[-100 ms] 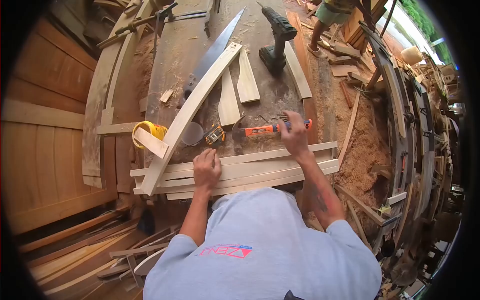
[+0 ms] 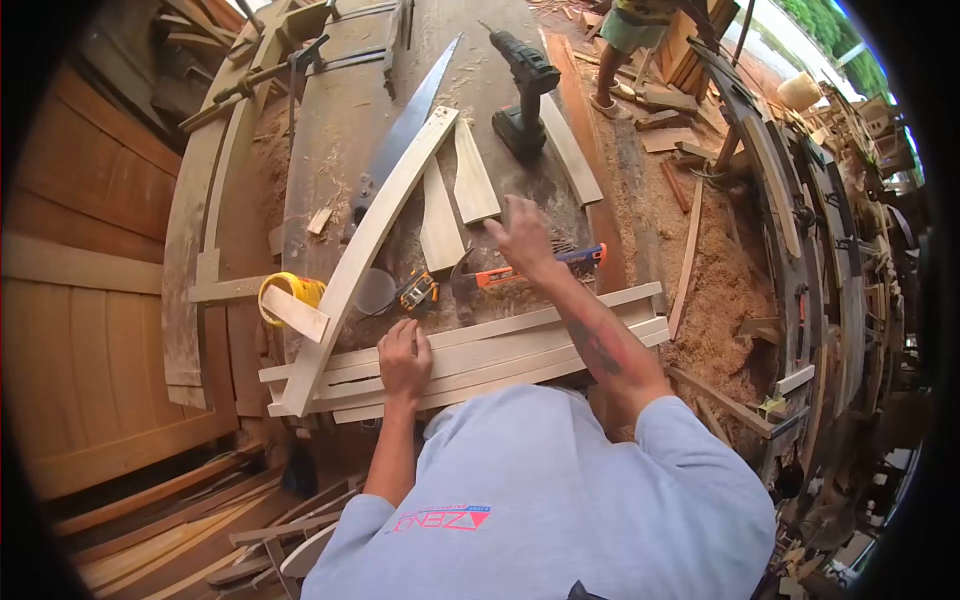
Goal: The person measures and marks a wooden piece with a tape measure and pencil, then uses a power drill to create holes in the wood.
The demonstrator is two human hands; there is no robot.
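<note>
My left hand (image 2: 405,358) lies palm down on a stack of long pale wooden strips (image 2: 520,345) at the near edge of the workbench, fingers slightly curled, gripping nothing. My right hand (image 2: 520,235) hovers with fingers spread over the bench, just above the orange-handled hammer (image 2: 500,277) and below a short tapered wood piece (image 2: 472,175). It holds nothing. A second short piece (image 2: 440,220) lies to its left. A long curved batten (image 2: 370,240) crosses the bench diagonally and rests on the left end of the strips.
A tape measure (image 2: 418,292) and a yellow roll (image 2: 285,295) lie near the batten. A hand saw (image 2: 405,125) and a cordless drill (image 2: 520,85) sit farther back. Another person's legs (image 2: 615,50) stand beyond the bench. Sawdust and offcuts (image 2: 720,290) cover the floor on the right.
My right hand has left the hammer's handle and moved up and to the left over the bench. My left hand stays on the strips.
</note>
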